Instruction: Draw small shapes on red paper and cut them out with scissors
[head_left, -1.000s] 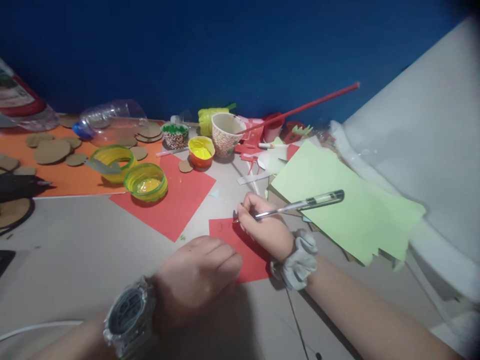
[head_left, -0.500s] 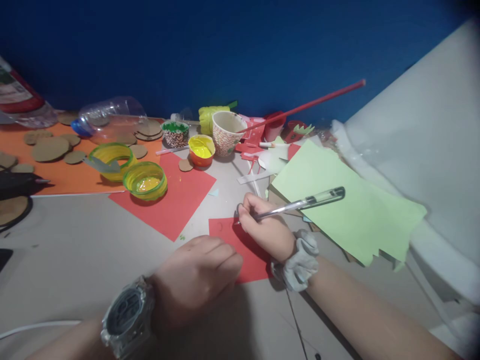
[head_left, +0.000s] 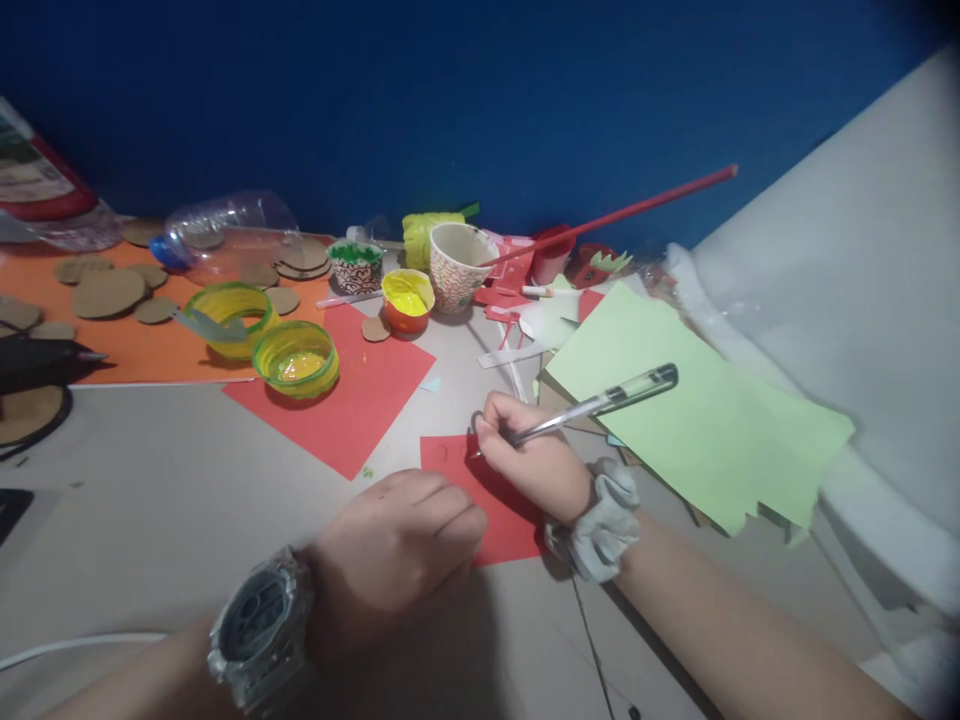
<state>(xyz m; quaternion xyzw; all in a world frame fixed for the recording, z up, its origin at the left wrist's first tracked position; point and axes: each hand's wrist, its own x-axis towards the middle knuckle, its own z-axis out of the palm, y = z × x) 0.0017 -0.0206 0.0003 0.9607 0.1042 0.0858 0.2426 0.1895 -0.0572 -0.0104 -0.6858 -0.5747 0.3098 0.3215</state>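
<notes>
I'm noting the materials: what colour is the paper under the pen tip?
The paper is plain red, seen best in the head view.

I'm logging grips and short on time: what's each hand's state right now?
Left hand: curled closed over part of the small red sheet; no held object shows.
Right hand: closed, holding a pen.
</notes>
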